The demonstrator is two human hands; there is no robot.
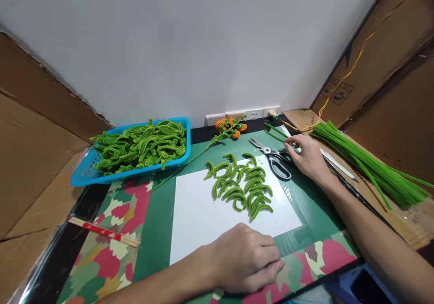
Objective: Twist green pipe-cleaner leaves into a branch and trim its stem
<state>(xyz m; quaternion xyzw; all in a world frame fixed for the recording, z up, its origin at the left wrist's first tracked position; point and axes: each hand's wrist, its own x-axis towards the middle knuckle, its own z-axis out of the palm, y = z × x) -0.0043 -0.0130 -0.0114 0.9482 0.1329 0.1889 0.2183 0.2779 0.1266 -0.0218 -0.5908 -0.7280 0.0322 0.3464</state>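
My left hand (249, 258) rests with curled fingers on the near edge of the white sheet (193, 218) and the patterned mat; whether anything is inside it is hidden. Beyond it, several curved green fuzzy pieces (244, 186) lie on the sheet. At the right, my right hand (303, 152) pinches green fuzzy stems (276, 134) between thumb and fingers, beside the handles of the black and grey scissors (278, 164). The scissors' blades are slightly apart and point toward the wall.
A blue basket (188, 143) heaped with green fuzzy pieces stands at the left. Orange flowers (228, 125) on a stem lie near the wall sockets (254, 114). Wrapped chopsticks (103, 231) lie left; a green stem bundle (373, 163) and yellow cord (359, 55) are right.
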